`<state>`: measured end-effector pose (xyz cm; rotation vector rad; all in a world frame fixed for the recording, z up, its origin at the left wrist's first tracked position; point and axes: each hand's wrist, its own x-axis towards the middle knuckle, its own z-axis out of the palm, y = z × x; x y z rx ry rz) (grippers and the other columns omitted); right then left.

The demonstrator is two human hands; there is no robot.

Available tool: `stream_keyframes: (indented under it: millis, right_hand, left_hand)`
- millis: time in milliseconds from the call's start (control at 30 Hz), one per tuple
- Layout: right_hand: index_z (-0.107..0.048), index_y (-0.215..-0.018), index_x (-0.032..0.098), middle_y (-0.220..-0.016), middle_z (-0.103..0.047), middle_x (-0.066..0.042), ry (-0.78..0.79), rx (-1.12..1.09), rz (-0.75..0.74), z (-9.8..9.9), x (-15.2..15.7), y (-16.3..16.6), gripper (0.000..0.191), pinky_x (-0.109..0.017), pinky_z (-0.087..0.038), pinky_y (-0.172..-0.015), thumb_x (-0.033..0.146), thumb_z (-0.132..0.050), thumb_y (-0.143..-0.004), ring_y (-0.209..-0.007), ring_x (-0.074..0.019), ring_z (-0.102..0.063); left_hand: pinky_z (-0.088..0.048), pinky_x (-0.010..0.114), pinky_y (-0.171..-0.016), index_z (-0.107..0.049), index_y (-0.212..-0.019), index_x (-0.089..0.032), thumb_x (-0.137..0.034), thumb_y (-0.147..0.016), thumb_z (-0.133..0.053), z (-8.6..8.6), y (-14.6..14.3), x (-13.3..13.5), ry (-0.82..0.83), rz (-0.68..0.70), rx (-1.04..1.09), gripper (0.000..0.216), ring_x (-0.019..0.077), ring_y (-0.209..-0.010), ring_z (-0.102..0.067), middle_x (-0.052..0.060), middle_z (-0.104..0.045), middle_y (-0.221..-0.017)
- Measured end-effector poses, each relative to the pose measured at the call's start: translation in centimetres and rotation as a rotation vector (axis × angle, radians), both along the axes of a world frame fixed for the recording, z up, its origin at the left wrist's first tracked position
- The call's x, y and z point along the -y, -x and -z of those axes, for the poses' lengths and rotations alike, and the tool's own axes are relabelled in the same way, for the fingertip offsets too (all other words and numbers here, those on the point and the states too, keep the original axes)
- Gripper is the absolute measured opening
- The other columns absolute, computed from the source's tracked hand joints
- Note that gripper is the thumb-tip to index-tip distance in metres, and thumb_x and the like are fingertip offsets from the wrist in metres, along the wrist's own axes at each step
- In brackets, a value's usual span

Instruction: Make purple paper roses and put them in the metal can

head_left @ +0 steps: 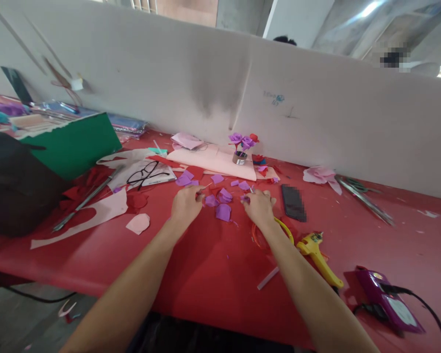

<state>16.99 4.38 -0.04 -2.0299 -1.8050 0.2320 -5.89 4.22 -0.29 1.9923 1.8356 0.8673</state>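
Both my hands reach out over a red table [213, 264] among several purple paper petals [223, 212]. My left hand [185, 203] is curled, its fingertips pinched at a thin stick near the petals. My right hand [257, 206] is closed too, pinching a small purple petal [245, 198] at its fingertips. Behind them, small purple and red paper flowers [242, 142] stand in a little cup [239, 158] on a pale pink sheet [213, 161].
A yellow glue gun [318, 255] and a purple tool with a black cord [387, 300] lie at the right, near a black phone [293, 202]. Glasses [147, 174], pink and red paper scraps and a green sheet [75, 144] fill the left. A grey partition [220, 88] backs the table.
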Motion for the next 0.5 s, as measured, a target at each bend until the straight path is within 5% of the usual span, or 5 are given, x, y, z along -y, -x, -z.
stream_keyframes:
  millis: [133, 267, 400, 500]
  right_hand:
    - [-0.067, -0.064, 0.019, -0.094, -0.067, -0.012, -0.035, -0.326, 0.020, 0.6, -0.9, -0.4, 0.007, -0.044, -0.032, -0.089, 0.021, -0.064, -0.070, -0.109, -0.0316, -0.046]
    - [-0.065, -0.074, 0.021, -0.074, -0.065, -0.004, -0.022, -0.727, 0.052, -0.2, 0.0, -1.6, 0.022, -0.032, -0.042, -0.067, 0.043, -0.062, -0.070, -0.074, -0.0191, -0.056]
    - [-0.063, -0.073, 0.021, -0.065, -0.062, 0.000, 0.000, -1.010, 0.020, -1.4, 2.1, -1.7, 0.036, -0.026, -0.040, -0.054, 0.054, -0.068, -0.060, -0.056, -0.0117, -0.052]
    - [-0.064, -0.070, 0.022, -0.062, -0.060, 0.004, 0.046, -1.302, 0.012, -1.6, 3.7, -0.4, 0.035, -0.023, -0.040, -0.055, 0.047, -0.079, -0.051, -0.055, -0.0090, -0.052]
  left_hand:
    - [-0.046, 0.030, -0.086, -0.070, -0.101, -0.019, -0.019, -0.080, -0.053, 0.1, 0.6, -0.3, -0.054, -0.029, 0.065, 0.026, 0.0204, -0.095, -0.064, 0.007, -0.071, -0.105]
    - [-0.046, 0.030, -0.084, -0.072, -0.095, -0.018, -0.020, -0.080, -0.054, -0.3, 0.0, 0.0, -0.049, 0.000, 0.232, 0.024, 0.0194, -0.090, -0.064, 0.007, -0.072, -0.098]
    - [-0.046, 0.028, -0.076, -0.072, -0.092, -0.016, -0.029, -0.074, -0.063, -1.4, -2.8, 1.3, 0.213, 0.153, 0.649, 0.024, 0.0169, -0.080, -0.062, 0.007, -0.072, -0.090]
    - [-0.044, 0.026, -0.072, -0.070, -0.095, -0.015, -0.033, -0.063, -0.074, -2.2, -5.5, 2.3, 0.464, 0.292, 0.904, 0.037, 0.0141, -0.077, -0.059, 0.006, -0.070, -0.088]
